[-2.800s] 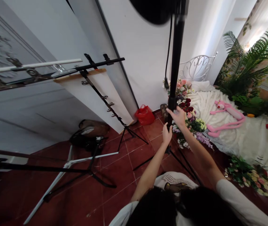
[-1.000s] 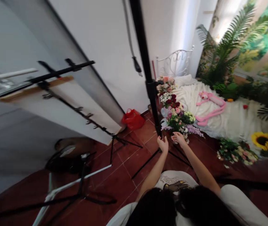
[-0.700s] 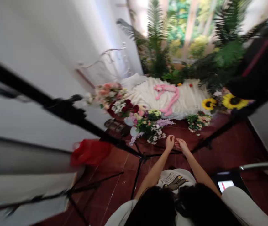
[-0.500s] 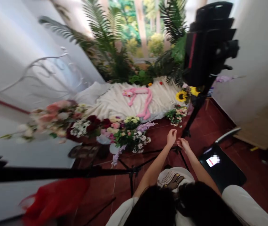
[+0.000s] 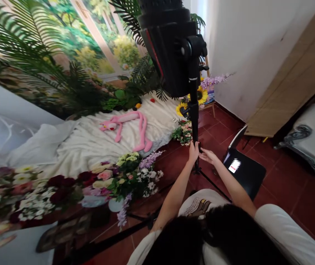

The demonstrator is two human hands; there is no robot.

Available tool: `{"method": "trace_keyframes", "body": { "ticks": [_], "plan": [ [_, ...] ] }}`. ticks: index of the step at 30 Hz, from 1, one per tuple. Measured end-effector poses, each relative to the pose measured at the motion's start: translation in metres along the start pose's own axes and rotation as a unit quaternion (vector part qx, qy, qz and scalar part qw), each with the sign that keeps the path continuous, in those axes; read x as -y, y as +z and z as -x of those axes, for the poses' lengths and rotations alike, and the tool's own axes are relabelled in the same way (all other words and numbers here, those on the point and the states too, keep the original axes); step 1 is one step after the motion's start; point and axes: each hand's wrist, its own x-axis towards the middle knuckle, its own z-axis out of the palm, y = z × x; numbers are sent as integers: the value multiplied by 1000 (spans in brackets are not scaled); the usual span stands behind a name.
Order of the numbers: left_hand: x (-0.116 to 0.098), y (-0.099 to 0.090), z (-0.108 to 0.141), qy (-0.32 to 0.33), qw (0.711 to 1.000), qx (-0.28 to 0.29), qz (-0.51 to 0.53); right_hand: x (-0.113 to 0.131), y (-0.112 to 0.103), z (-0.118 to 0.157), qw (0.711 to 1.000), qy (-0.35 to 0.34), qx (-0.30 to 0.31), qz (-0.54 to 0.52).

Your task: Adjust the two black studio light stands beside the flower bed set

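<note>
Watching remotely, I see the black stand (image 5: 194,123) right of the bed (image 5: 71,143), lamp (image 5: 171,55) already mounted; my left hand (image 5: 193,151) touches the stand, grip unclear; my open right hand (image 5: 208,156) hasn't gripped it yet.

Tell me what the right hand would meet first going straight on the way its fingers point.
Most likely the stand, just ahead of the right hand; depth is unclear, so they may already touch.

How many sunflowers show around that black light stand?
2 clearly. One sunflower is on the picture's left of the light stand; a second sunflower is higher, on its right. The lamp head or stand may hide more.
</note>
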Motion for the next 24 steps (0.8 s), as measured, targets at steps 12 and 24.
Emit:
{"method": "trace_keyframes", "body": {
  "ticks": [12, 24],
  "plan": [
    [17, 9, -3, 13, 999, -15, -37, 56, 32, 22, 823, -433, -11, 368],
    [4, 5, 1, 20, 1000, -10, -10, 146, 126, 26, 695, -563, 49, 445]
  ]
}}
